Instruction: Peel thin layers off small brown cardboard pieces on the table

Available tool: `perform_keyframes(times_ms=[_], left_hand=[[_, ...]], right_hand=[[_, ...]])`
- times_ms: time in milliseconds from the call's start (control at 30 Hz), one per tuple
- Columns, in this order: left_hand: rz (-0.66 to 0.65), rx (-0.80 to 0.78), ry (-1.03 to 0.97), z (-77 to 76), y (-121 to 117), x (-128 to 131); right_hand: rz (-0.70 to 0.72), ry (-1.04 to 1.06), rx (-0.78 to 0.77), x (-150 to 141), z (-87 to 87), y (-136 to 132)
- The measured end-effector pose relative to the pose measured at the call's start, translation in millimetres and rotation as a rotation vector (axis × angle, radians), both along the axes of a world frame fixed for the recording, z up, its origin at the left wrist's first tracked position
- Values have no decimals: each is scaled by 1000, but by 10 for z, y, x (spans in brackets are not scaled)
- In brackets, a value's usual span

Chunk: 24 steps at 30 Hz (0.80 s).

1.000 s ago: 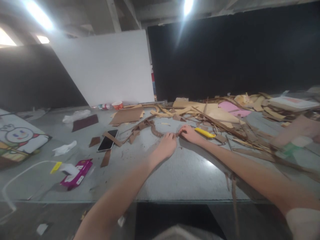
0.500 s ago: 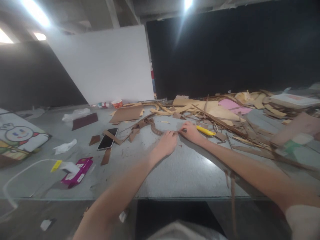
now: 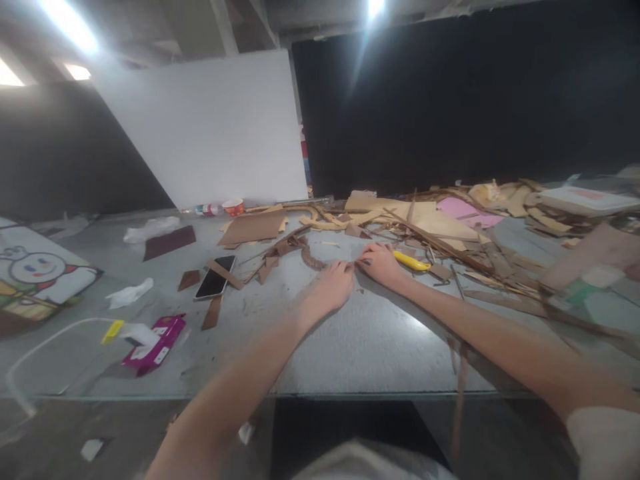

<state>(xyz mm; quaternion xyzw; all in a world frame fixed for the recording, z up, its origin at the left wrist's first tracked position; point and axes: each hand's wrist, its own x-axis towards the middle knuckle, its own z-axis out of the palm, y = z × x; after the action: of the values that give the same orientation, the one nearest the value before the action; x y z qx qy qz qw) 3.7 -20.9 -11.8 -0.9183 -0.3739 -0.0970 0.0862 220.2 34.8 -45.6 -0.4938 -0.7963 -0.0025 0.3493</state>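
Observation:
My left hand point(image 3: 336, 283) rests on the grey table with its fingers curled and pressed down on a narrow brown strip point(image 3: 311, 259), which curves away behind it. Close beside it, my right hand point(image 3: 381, 264) is closed in a pinch at the strip's near end. A small dark bit shows between its thumb and fingers, too little to name. Just right of that hand lies a yellow curved object point(image 3: 413, 261), perhaps a knife handle. Brown offcuts point(image 3: 273, 257) lie to the left of the strip. The fingertips partly hide the strip's end.
Scrap strips and sheets point(image 3: 425, 223) pile up along the back and right. A phone point(image 3: 216, 277), a purple packet point(image 3: 156, 343), tissue point(image 3: 131, 293) and a white cable point(image 3: 45, 347) lie left. A paper cup point(image 3: 233, 207) stands behind. Strips hang over the table's front edge point(image 3: 350, 395).
Both hands stay in nearly the same place, with only slight finger movement at the strip. The hanging strip at the front edge has swung a little left.

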Motion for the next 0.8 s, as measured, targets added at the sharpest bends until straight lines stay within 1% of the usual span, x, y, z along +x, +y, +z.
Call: perform_keyframes(times_ms=[133, 300, 367, 467, 600, 800], left_hand=[[-8, 10, 15, 0, 1, 2], [3, 21, 7, -3, -5, -5], [12, 10, -4, -13, 0, -5], [14, -5, -16, -22, 10, -2], [-10, -9, -5, -10, 8, 1], [16, 4, -20, -7, -4, -6]], right_hand=[[11, 48, -24, -11, 43, -15], [54, 144, -151, 38, 44, 78], [59, 162, -173, 53, 31, 106], [76, 169, -150, 54, 11, 108], [59, 187, -95, 37, -4, 85], [51, 168, -82, 40, -21, 94]])
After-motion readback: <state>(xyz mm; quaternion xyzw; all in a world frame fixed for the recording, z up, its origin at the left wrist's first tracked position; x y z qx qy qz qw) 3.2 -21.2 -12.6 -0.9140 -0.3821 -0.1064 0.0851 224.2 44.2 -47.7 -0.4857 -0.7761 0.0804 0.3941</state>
